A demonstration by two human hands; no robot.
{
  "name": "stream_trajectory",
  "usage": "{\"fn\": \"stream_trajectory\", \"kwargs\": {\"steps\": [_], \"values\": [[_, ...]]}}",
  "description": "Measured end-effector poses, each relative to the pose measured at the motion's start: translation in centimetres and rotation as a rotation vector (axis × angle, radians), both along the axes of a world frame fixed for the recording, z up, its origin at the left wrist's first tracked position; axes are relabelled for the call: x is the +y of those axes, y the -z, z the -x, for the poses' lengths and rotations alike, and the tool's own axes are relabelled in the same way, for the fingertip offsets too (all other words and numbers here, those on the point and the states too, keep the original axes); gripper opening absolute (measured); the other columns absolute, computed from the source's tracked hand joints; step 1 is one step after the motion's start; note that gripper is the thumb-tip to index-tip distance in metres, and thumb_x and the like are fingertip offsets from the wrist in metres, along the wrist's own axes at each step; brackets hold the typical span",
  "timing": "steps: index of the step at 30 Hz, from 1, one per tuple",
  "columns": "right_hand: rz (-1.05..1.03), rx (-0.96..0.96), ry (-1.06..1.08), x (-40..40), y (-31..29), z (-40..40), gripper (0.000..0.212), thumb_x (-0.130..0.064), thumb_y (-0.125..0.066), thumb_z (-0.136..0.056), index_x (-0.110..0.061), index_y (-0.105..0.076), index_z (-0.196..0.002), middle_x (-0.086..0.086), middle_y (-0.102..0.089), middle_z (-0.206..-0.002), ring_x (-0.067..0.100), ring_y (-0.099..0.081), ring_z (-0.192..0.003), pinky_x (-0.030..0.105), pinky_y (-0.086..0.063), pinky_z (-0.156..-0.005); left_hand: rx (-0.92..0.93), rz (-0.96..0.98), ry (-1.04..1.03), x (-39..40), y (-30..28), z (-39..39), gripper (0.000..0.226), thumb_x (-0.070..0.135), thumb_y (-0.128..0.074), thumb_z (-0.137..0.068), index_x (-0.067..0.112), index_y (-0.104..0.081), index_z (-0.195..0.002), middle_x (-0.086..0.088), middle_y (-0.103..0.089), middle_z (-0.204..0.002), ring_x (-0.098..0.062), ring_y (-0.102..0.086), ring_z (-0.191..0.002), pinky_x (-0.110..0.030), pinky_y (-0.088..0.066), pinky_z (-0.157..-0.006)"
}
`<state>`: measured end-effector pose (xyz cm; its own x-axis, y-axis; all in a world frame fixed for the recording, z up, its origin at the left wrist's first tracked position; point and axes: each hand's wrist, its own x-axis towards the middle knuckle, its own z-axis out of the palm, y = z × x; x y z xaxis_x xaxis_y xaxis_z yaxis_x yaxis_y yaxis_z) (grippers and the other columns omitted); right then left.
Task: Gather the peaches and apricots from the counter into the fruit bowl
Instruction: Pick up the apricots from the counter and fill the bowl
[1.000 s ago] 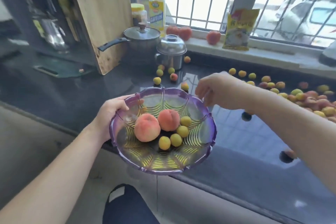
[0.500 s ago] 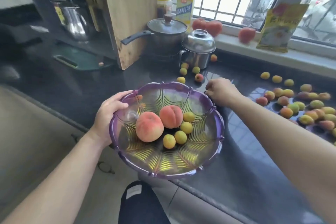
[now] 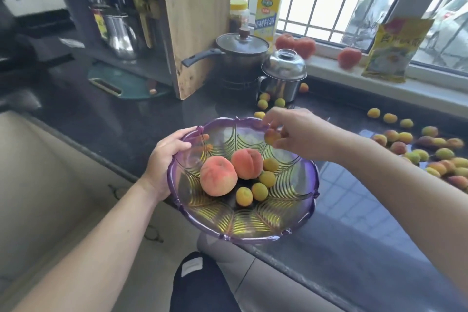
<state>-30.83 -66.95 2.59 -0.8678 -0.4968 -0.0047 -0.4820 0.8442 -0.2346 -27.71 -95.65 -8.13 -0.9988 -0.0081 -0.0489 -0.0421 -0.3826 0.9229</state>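
Observation:
My left hand grips the left rim of a purple glass fruit bowl, held over the counter's front edge. Inside lie two peaches and several small yellow apricots. My right hand hovers over the bowl's far rim and pinches a reddish apricot in its fingertips. Several more apricots lie scattered on the dark counter to the right. A few others sit by the steel pot.
A lidded saucepan and a small steel pot stand behind the bowl. A wooden cutting board leans upright at the left. An oil bottle, tomatoes and a yellow packet sit on the windowsill.
My right hand rose from the counter behind the bowl with an apricot and now holds it over the far rim. The bowl and left hand stay put.

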Motion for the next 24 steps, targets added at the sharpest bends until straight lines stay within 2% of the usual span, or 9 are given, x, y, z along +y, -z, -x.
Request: {"fn": "stream_trajectory", "kwargs": {"steps": [3, 6, 9, 11, 13, 16, 18, 22, 24], "values": [[-0.322, 0.145, -0.130, -1.1, 1.3, 0.2, 0.006, -0.018, -0.059, -0.092, -0.021, -0.062, -0.095, -0.002, -0.054, -0.097, 0.023, -0.060, -0.093, 0.044, -0.049, -0.089, -0.010, 0.007, -0.004, 0.0, 0.0, -0.1, 0.045, 0.014, -0.053, -0.085, 0.006, -0.073, -0.124, -0.018, -0.077, -0.124, -0.034, -0.074, -0.113, -0.054, -0.051, -0.105], [-0.468, 0.138, -0.239, -1.8, 2.1, 0.5, 0.019, -0.006, -0.054, -0.088, -0.022, -0.052, -0.078, -0.001, -0.051, -0.102, 0.025, -0.058, -0.102, 0.039, -0.053, -0.068, -0.020, 0.018, -0.007, -0.1, 0.1, 0.0, 0.045, 0.014, -0.053, -0.085, 0.006, -0.072, -0.126, -0.018, -0.077, -0.126, -0.035, -0.073, -0.117, -0.057, -0.048, -0.112], [-0.508, 0.115, -0.228, -2.2, 2.1, 0.5, 0.026, -0.002, -0.051, -0.088, -0.015, -0.066, -0.105, 0.004, -0.054, -0.114, 0.020, -0.054, -0.102, 0.034, -0.051, -0.068, -0.020, 0.026, -0.009, -0.2, 0.3, 0.1, 0.046, 0.014, -0.053, -0.085, 0.007, -0.072, -0.127, -0.019, -0.076, -0.128, -0.036, -0.072, -0.118, -0.062, -0.046, -0.113], [-0.495, 0.091, -0.213, -2.0, 2.0, 0.6, 0.034, -0.003, -0.052, -0.089, -0.016, -0.065, -0.118, 0.003, -0.054, -0.114, 0.021, -0.057, -0.102, 0.035, -0.053, -0.077, -0.023, 0.019, -0.020, -0.2, 0.4, 0.2, 0.047, 0.013, -0.053, -0.084, 0.006, -0.072, -0.126, -0.019, -0.076, -0.127, -0.035, -0.073, -0.115, -0.061, -0.047, -0.111], [-0.350, 0.073, -0.170, -1.3, 1.3, 1.1, 0.041, -0.002, -0.058, -0.090, -0.020, -0.065, -0.126, -0.002, -0.056, -0.113, 0.016, -0.056, -0.102, 0.036, -0.051, -0.090, -0.021, 0.017, -0.030, -0.2, 0.4, 0.2, 0.047, 0.013, -0.053, -0.083, 0.006, -0.072, -0.125, -0.022, -0.075, -0.128, -0.035, -0.074, -0.113, -0.057, -0.050, -0.107], [0.076, 0.099, 0.051, 0.2, -0.8, 4.1, 0.033, 0.003, -0.061, -0.089, -0.019, -0.074, -0.111, -0.002, -0.067, -0.104, 0.011, -0.060, -0.082, 0.028, -0.054, -0.079, 0.000, 0.018, -0.042, -0.2, 0.5, 0.4, 0.048, 0.011, -0.054, -0.081, 0.004, -0.073, -0.124, -0.024, -0.076, -0.126, -0.040, -0.072, -0.117, -0.054, -0.052, -0.107], [0.209, 0.086, 0.210, 1.3, -0.6, 7.3, 0.030, 0.002, -0.062, -0.090, -0.021, -0.074, -0.105, 0.004, -0.069, -0.105, 0.018, -0.067, -0.080, 0.031, -0.058, -0.071, 0.013, 0.028, -0.043, -0.2, 0.6, 0.5, 0.048, 0.011, -0.054, -0.081, 0.003, -0.073, -0.124, -0.022, -0.077, -0.124, -0.040, -0.072, -0.115, -0.053, -0.054, -0.103], [-0.116, 0.005, 0.091, 0.3, 2.9, 11.5, 0.041, -0.021, -0.067, -0.093, -0.028, -0.064, -0.132, 0.001, -0.054, -0.115, 0.022, -0.055, -0.105, 0.033, -0.045, -0.094, 0.027, 0.034, -0.032, -0.3, 0.7, 0.5, 0.049, 0.011, -0.052, -0.081, 0.003, -0.072, -0.126, -0.021, -0.077, -0.122, -0.037, -0.075, -0.108, -0.047, -0.064, -0.086], [-0.189, -0.014, 0.015, -0.9, 4.2, 12.3, 0.043, -0.018, -0.061, -0.093, -0.030, -0.062, -0.134, 0.001, -0.052, -0.116, 0.023, -0.056, -0.104, 0.037, -0.047, -0.095, 0.036, 0.028, -0.014, -0.3, 0.7, 0.5, 0.050, 0.011, -0.052, -0.081, 0.003, -0.071, -0.126, -0.020, -0.078, -0.122, -0.033, -0.077, -0.105, -0.041, -0.066, -0.080]]}}
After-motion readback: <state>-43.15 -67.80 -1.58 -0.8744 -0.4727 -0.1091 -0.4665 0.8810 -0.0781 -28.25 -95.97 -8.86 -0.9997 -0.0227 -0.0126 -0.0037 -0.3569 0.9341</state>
